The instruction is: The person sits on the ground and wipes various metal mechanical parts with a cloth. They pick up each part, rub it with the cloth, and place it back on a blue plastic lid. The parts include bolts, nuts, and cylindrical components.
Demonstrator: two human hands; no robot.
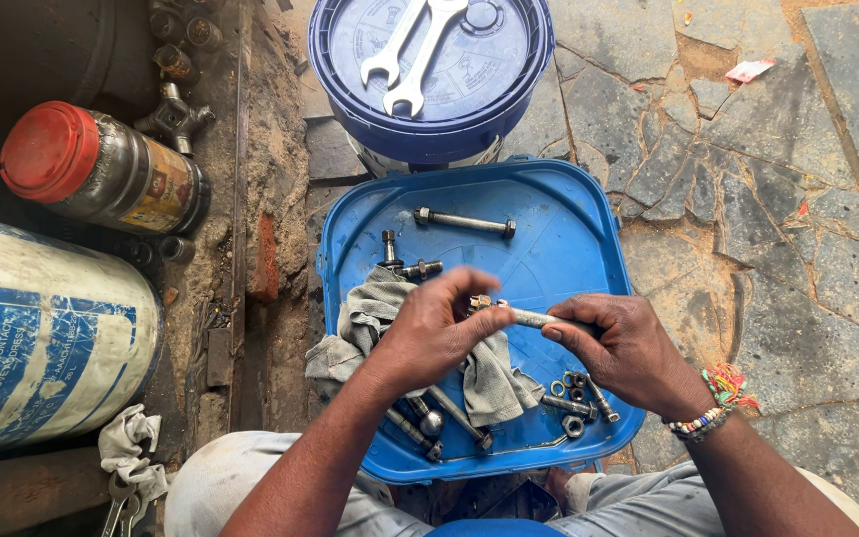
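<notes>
A long steel bolt [529, 317] lies almost level at the centre of the frame, its shank dull grey and smeared. A small brass-coloured nut [479, 301] sits at its left end, pinched by the left hand [434, 333]; the right hand [628, 353] clasps the bolt's other end.
</notes>
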